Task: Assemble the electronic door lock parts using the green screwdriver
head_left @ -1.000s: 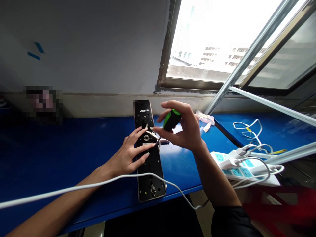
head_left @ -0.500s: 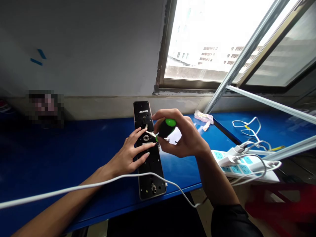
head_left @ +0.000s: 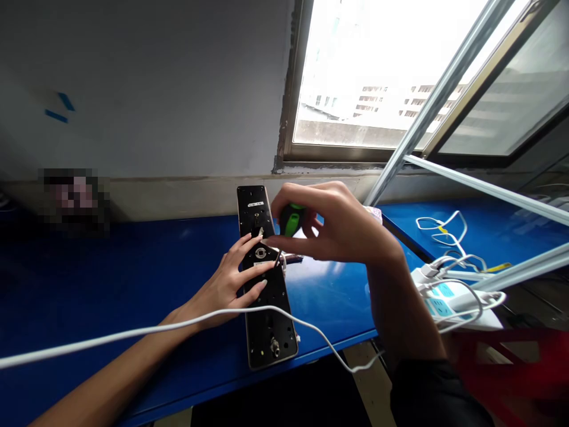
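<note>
A long black panel [head_left: 269, 320], which looks like the back of a door lock, lies on the blue table, with screw holes, a round socket and a metal post near its near end. My left hand [head_left: 235, 274] rests on its left side, fingers spread across the middle. In my right hand [head_left: 331, 222] is a green and black screwdriver [head_left: 291, 220], held tilted, its thin shaft pointing down to the panel's right edge by my left fingertips. Whether the tip sits in a screw cannot be made out. Small white wires show beside the fingers.
A white cable [head_left: 195, 321] crosses in front of my left forearm and the panel. To the right are a power strip [head_left: 472, 315] with plugs, a loose white cable [head_left: 457, 232] and metal frame bars [head_left: 493, 188]. A wall and window stand behind the blue table [head_left: 195, 249].
My right hand has turned over the screwdriver, so its handle shows from another side and the shaft is now visible. The left hand stays on the panel. The view has shifted slightly.
</note>
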Motion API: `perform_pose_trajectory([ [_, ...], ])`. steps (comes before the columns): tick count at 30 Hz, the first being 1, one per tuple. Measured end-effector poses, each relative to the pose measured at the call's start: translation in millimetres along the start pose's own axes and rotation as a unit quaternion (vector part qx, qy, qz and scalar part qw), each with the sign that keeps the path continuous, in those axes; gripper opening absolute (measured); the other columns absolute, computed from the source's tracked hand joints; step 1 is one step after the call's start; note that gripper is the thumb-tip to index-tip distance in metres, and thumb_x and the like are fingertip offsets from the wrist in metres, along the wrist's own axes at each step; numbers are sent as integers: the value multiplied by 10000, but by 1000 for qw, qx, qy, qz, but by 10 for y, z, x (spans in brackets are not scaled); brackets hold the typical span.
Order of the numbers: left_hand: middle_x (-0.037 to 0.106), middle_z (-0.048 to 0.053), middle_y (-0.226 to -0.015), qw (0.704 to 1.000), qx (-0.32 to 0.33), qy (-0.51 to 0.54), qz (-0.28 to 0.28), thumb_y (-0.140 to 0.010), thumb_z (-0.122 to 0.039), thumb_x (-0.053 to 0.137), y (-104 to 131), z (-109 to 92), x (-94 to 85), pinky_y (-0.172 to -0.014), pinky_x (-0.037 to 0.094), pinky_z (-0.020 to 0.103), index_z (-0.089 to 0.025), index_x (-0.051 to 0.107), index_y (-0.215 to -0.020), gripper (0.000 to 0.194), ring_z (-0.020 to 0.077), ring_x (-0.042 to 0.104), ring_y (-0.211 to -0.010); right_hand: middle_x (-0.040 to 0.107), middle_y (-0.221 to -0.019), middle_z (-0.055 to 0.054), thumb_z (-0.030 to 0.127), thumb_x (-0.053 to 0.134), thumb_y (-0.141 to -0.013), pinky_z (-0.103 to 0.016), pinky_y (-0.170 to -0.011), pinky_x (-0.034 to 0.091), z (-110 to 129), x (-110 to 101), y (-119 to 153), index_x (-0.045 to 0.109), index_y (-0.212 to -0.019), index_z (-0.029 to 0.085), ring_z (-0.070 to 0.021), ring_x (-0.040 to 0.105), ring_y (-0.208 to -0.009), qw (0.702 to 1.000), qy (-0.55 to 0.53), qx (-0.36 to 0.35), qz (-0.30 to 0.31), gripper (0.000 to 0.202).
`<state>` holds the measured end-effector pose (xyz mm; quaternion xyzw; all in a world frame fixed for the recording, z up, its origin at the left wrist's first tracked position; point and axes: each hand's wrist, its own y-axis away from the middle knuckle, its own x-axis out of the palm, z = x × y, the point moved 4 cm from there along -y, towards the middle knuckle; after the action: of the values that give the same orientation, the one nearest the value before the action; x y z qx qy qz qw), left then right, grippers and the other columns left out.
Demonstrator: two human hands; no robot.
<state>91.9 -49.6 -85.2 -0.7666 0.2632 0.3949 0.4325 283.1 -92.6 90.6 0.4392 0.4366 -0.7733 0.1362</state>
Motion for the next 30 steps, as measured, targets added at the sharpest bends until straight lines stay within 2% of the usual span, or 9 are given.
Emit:
perform_pose_trajectory([
  [3,164,62,-1748,1000,2,-1,-7,-1063,-310,542,-3,-8,-14,-1272,280,673,-352,483,-1558,500,399,174,-1604,632,-715,34,208,676,-935,-235,-620,386,14,-15,-77,649,-850,163,-64,508,-632,999,38,-15,29,100],
  [4,158,62,-1750,1000,3,1,-10,-1062,-310,545,-4,-11,-18,-1271,281,677,-352,473,-1562,507,402,170,-1605,669,-773,23,170,649,-936,-230,-637,397,16,-5,-88,673,-929,160,-67,531,-657,998,33,-22,43,28],
  [8,155,62,-1753,1000,4,10,-15,-1057,-310,553,-2,-25,-19,-1277,265,684,-343,481,-1553,502,408,150,-1612,738,-1020,-23,112,649,-877,-227,-710,443,18,3,-79,663,-1211,155,-91,614,-797,997,15,-44,64,337],
  [14,170,77,-1745,1000,1,8,-19,-1055,-321,544,-2,-14,7,-1275,279,678,-323,488,-1556,504,403,159,-1608,682,-766,24,178,671,-952,-221,-639,416,25,-62,-48,734,-962,154,-60,546,-641,997,33,-42,56,68],
  [19,146,70,-1756,1000,12,11,-25,-1045,-302,558,-2,-2,7,-1283,256,682,-312,509,-1537,494,406,130,-1618,754,-1068,-43,127,643,-906,-230,-707,464,49,-57,-21,643,-1325,156,-102,640,-814,996,27,-39,77,421],
  [23,144,77,-1755,1000,3,6,-13,-1047,-311,562,-3,7,5,-1286,261,672,-305,501,-1548,505,406,163,-1608,720,-816,9,333,699,-967,-243,-647,425,36,-40,-34,732,-1124,157,-78,577,-661,997,45,-25,60,238],
  [25,153,77,-1753,1000,3,4,-9,-1045,-313,569,-7,-1,0,-1288,252,674,-311,499,-1551,511,411,172,-1604,705,-771,14,317,654,-1006,-239,-643,421,48,-40,-36,746,-1042,154,-70,569,-643,997,44,-30,56,190],
  [27,149,73,-1756,1000,2,7,-7,-1044,-313,572,-10,-14,-10,-1290,243,676,-318,503,-1548,509,416,153,-1611,737,-865,-5,215,616,-999,-233,-670,444,73,-41,-24,724,-1144,154,-78,608,-698,996,35,-41,64,190],
  [30,130,70,-1763,1000,-4,12,-6,-1044,-315,574,-11,-22,-15,-1291,251,666,-312,509,-1542,502,415,120,-1620,755,-1034,-41,158,635,-935,-235,-710,478,99,-40,1,634,-1335,161,-105,657,-813,995,22,-50,81,400],
])
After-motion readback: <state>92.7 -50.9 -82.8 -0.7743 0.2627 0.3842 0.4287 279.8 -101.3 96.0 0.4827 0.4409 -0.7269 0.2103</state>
